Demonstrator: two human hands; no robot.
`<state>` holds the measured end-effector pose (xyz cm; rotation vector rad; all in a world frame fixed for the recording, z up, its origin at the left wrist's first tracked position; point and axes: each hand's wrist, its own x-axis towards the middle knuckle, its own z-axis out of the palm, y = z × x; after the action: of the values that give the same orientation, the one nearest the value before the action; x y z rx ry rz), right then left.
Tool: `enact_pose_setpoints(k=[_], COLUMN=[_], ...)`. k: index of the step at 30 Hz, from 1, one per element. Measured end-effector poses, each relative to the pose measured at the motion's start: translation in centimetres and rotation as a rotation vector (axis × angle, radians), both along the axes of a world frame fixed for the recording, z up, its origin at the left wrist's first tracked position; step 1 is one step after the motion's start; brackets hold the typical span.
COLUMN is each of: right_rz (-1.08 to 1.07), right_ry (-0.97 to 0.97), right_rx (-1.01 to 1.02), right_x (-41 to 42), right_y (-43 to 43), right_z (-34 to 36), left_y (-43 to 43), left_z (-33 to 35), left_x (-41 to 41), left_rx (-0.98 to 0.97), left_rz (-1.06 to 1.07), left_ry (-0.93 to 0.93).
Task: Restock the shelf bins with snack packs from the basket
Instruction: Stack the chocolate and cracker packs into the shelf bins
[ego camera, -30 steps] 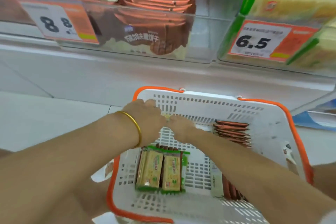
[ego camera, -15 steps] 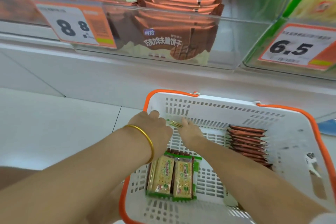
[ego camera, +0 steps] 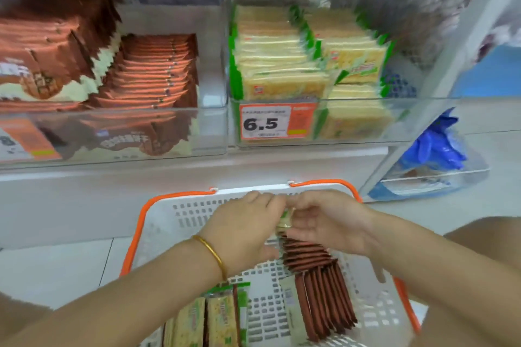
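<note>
A white basket with an orange rim (ego camera: 158, 222) sits low in front of the shelf. Over its far wall my left hand (ego camera: 242, 228) and my right hand (ego camera: 324, 219) meet and together pinch a small stack of green-edged yellow snack packs (ego camera: 284, 218), mostly hidden between the fingers. Brown packs (ego camera: 318, 279) stand on edge in the basket's right half. Green-and-yellow packs (ego camera: 208, 318) lie at its near left. A clear bin of green-edged yellow packs (ego camera: 284, 64) with a 6.5 price tag (ego camera: 277, 122) stands on the shelf above.
A clear bin of brown packs (ego camera: 146, 73) stands left of the yellow one on the white shelf (ego camera: 84, 186). A slanted shelf post (ego camera: 439, 87) rises at the right, with a clear box holding a blue bag (ego camera: 434, 149) behind it. Pale floor tiles (ego camera: 56, 267) lie left.
My view swung right, bringing the 6.5 bin to centre. Both hands rose from the basket's floor to its far rim, holding the small stack between them.
</note>
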<state>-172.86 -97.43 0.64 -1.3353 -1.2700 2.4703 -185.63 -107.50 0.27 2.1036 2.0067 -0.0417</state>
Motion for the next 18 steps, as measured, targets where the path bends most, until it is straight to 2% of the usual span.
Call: enact_pose_setpoints(k=[3, 4, 6, 7, 10, 12, 14, 15, 16, 18], right_rz=[-0.02, 0.002, 0.039, 0.042, 0.032, -0.022, -0.113, -0.165, -0.196, -0.154], right_ry=[0.027, -0.016, -0.148, -0.153, 0.015, 0.073, 0.055, 0.011, -0.064, -0.274], right_rx=[0.128, 0.301, 0.832, 1.055, 1.28, 1.369, 1.512, 1.573, 1.628, 1.705], right_x=[3.8, 5.0, 6.9, 7.5, 8.2, 7.8, 7.1, 6.6, 6.1, 5.0], right_y=[1.6, 2.4, 4.0, 4.8, 6.8, 8.1, 10.1, 11.3, 12.6, 15.6], right_z=[3.6, 4.4, 6.1, 7.0, 9.4, 10.9, 12.3, 13.0, 13.6, 14.1], left_y=[2.5, 3.4, 5.0, 5.7, 7.9, 9.3, 10.6, 11.1, 11.5, 11.8], left_z=[2.6, 3.7, 6.1, 7.5, 11.0, 12.6, 13.3, 13.5, 13.4, 13.1], left_x=[2.0, 2.5, 3.4, 3.8, 4.8, 5.0, 4.5, 4.0, 3.4, 2.3], left_rx=[0.241, 0.308, 0.427, 0.48, 0.61, 0.676, 0.768, 0.819, 0.842, 0.743], left_rz=[0.0, 0.029, 0.099, 0.123, 0.177, 0.21, 0.266, 0.308, 0.348, 0.397], left_ry=[-0.087, -0.167, -0.356, -0.459, -0.68, -0.725, -0.683, -0.595, -0.447, -0.15])
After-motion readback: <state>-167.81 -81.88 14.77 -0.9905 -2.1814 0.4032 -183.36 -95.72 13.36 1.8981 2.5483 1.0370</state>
